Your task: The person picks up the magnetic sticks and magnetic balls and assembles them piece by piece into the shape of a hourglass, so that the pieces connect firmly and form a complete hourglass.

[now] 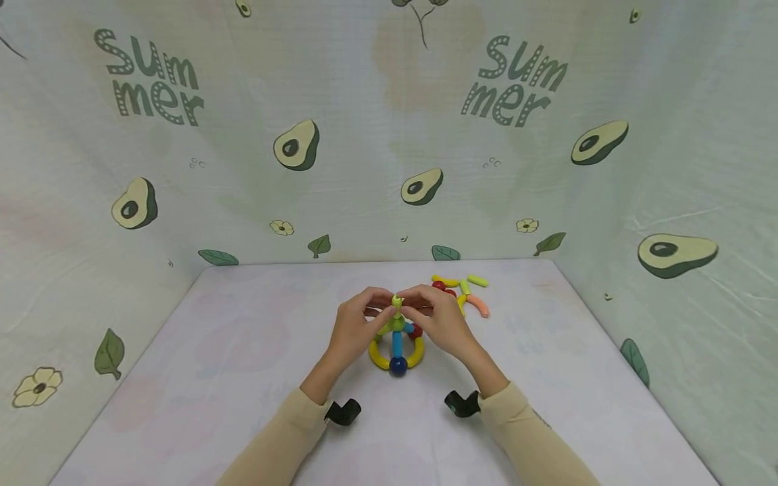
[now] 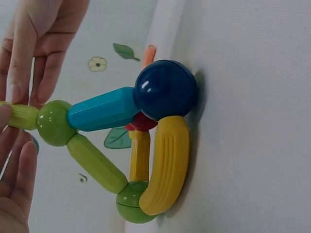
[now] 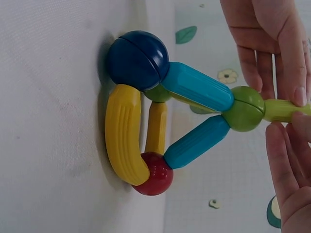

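Observation:
Both hands meet at a short light-green magnetic stick (image 1: 397,303) that stands upright on a green ball (image 3: 244,108). My left hand (image 1: 355,329) pinches this stick from the left, and my right hand (image 1: 444,325) pinches it from the right. Below is a pyramid of magnetic sticks and balls. Blue sticks (image 3: 197,141) and a light-green stick (image 2: 97,162) slope down from the top ball. They reach a dark blue ball (image 1: 398,366), a red ball (image 3: 154,174) and a lower green ball (image 2: 135,203). Curved yellow sticks (image 2: 167,165) link these at the base.
Behind the right hand lie loose pieces on the white table (image 1: 243,351): a curved orange stick (image 1: 478,306), a light-green stick (image 1: 477,280), yellow sticks (image 1: 448,281) and red balls. A printed cloth (image 1: 365,135) hangs around the table. Black wrist cameras (image 1: 343,412) sit at both cuffs.

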A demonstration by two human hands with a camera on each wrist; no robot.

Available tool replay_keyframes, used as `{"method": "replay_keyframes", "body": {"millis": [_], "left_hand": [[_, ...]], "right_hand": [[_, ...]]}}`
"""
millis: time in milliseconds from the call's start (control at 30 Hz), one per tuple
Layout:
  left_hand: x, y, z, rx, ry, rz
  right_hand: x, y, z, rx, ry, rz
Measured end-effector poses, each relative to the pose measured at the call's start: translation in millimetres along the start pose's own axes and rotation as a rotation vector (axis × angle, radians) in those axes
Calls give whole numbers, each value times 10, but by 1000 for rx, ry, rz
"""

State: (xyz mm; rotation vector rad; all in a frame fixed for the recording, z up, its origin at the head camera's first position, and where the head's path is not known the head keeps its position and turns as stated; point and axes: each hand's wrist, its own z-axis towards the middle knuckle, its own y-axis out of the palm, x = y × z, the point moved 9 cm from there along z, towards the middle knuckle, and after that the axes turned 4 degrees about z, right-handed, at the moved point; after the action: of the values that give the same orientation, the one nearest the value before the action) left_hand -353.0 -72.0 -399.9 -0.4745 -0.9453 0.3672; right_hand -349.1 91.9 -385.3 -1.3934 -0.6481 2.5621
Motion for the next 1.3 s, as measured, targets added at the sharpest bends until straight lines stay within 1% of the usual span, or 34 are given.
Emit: {"method": "replay_keyframes", "body": {"millis": [100,267,400,467,567,667,833,933,1067,1167,1300], "left_hand": [[2,-5,-8,17,4,-19],[-10,12,-16,24,3,-48],[3,42,-11,8,3,-68],[7,52,-11,0,-6,-69],[-1,49,-15,-2,-26,-61],[-11,36,-16,-3,-39,-50],[-11,19,-14,-6,-30,-46],[-9,20,-13,-5,-19,-46],[-21,29,-13,-6,-17,-53],[-32,30,-17,-5,-22,-57],[-33,21,-18,-4,-23,-58]], "right_hand": [[-5,3,6,-7,5,0],[7,-26,-3,-27,12,-26],[55,-155,-16,-30,29,-69],[101,-239,-11,-40,39,-107],[213,-366,20,-71,69,-174],[340,-478,58,-111,77,-224],[604,-592,104,-168,87,-275],[764,-598,109,-207,111,-301],[932,-518,95,-288,134,-321],[987,-450,90,-331,141,-327],[1004,-399,114,-351,131,-359]]}}
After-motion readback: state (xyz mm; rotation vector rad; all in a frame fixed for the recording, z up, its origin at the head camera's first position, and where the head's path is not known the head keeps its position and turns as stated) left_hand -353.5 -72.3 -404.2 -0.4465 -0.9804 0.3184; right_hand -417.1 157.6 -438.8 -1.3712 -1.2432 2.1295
